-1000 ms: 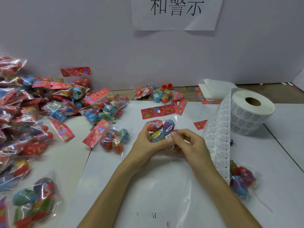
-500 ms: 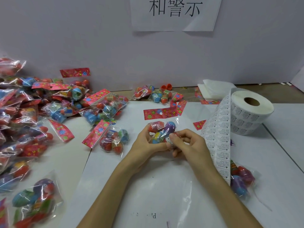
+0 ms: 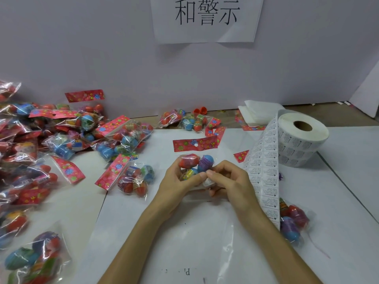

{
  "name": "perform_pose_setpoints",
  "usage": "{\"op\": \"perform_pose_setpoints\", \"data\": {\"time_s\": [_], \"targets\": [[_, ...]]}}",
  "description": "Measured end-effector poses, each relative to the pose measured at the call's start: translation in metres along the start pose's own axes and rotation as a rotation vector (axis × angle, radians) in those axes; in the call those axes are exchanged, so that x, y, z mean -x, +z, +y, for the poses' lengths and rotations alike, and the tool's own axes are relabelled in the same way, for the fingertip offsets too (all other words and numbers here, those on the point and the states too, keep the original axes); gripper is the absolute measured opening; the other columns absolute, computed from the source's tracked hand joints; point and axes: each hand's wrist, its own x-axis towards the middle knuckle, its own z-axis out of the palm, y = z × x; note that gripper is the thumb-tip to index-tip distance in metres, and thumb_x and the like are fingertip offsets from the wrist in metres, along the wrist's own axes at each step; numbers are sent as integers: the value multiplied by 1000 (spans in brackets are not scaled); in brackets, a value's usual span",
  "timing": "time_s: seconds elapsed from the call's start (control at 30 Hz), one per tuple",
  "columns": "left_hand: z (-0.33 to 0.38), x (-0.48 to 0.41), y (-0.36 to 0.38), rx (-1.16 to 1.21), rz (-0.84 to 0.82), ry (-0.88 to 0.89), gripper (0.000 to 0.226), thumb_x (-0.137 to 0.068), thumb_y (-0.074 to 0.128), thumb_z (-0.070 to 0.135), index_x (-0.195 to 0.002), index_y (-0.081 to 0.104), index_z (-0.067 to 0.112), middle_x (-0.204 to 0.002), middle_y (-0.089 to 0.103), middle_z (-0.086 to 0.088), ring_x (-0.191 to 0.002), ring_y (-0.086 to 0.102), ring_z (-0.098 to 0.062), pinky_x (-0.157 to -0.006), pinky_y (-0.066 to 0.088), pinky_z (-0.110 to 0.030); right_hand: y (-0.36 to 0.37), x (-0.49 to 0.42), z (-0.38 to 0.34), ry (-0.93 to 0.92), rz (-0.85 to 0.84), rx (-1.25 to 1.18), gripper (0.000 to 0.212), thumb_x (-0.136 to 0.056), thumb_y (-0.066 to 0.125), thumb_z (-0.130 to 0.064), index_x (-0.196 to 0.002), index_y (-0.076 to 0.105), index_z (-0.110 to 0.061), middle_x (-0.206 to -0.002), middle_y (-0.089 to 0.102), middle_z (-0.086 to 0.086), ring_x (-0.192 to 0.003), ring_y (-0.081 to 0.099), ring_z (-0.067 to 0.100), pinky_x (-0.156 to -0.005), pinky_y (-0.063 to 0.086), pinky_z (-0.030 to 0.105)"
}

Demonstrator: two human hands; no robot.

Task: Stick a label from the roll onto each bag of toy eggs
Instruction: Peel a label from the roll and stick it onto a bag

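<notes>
plain pale grey wall (image 3: 82, 48) out back, pretty evenly lit; paper sign (image 3: 205, 34) with big black characters stuck on it; white table (image 3: 348, 181) underneath

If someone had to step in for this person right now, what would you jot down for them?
Left hand holds a bag of toy eggs at the table's middle.
Right hand pinches a small white label at that bag's lower edge.
The label roll stands at the right, its strip curling towards the hands.
Done: cannot tell which bags are labelled.
Left: press this label flat, then work through the pile of bags at the left.
</notes>
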Motion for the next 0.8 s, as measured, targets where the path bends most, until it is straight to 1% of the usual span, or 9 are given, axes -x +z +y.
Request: {"op": "perform_pose_setpoints", "data": {"time_s": [0.13,0.23,0.3,0.37,0.47,0.53,0.63,0.7,0.8], "targets": [[-2,1,2,-20,25,43,51,-72,84,38,-120,70,27,-118,75,-4,-112,71,-26,-97,58,-44,-2,-1,1,-1,-7,17,20,-77,72,-29,-71,65,-11,-69,67,8,-59,64,28,-63,55,41],[-3,0,3,-19,43,61,51,-71,84,35,-119,70,23,-116,75,-5,-111,71,-28,-97,58,-47,-2,-1,3,-29,-10,32,17,-84,72,-23,-74,67,-11,-68,67,5,-60,64,25,-63,56,42],[-3,0,3,0,66,48,53,-70,84,36,-119,70,22,-116,75,-6,-111,71,-30,-98,57,-49,0,-2,4,-59,-9,29,17,-95,67,-13,-80,68,-7,-72,68,10,-60,63,26,-62,56,40],[-2,-1,1,17,81,26,55,-70,83,37,-120,69,21,-116,75,-6,-110,71,-30,-98,58,-50,1,-3,5,-74,-20,29,20,-101,59,-11,-84,68,-7,-71,68,9,-58,63,25,-60,55,36],[0,0,0,68,77,-3,58,-72,83,37,-123,66,18,-116,75,-11,-108,72,-35,-93,60,-49,4,-2,4,-82,-36,22,21,-104,52,-11,-91,68,-8,-69,68,2,-54,61,20,-58,53,29],[2,0,1,107,64,-20,60,-73,84,35,-126,63,16,-116,74,-14,-105,73,-37,-89,60,-48,5,-2,4,-76,-30,24,19,-105,51,-11,-98,68,-6,-71,68,5,-55,60,20,-59,52,29],[5,0,1,184,55,-45,58,-80,82,30,-130,58,14,-116,74,-16,-103,73,-37,-84,61,-44,4,-1,4,-66,-36,13,16,-103,54,-12,-104,70,-12,-75,68,7,-60,60,22,-62,52,34],[9,0,1,242,85,-62,58,-83,78,34,-134,58,13,-117,74,-15,-103,74,-33,-81,60,-40,4,1,2,-63,-76,18,17,-102,57,-12,-109,70,-19,-75,69,3,-62,61,22,-63,53,38],[12,0,0,355,142,-68,53,-89,74,37,-133,61,12,-119,74,-16,-100,74,-24,-76,60,-32,5,4,2,-104,-103,120,25,-99,61,-9,-115,69,-28,-72,67,5,-61,62,16,-65,54,34]]}}
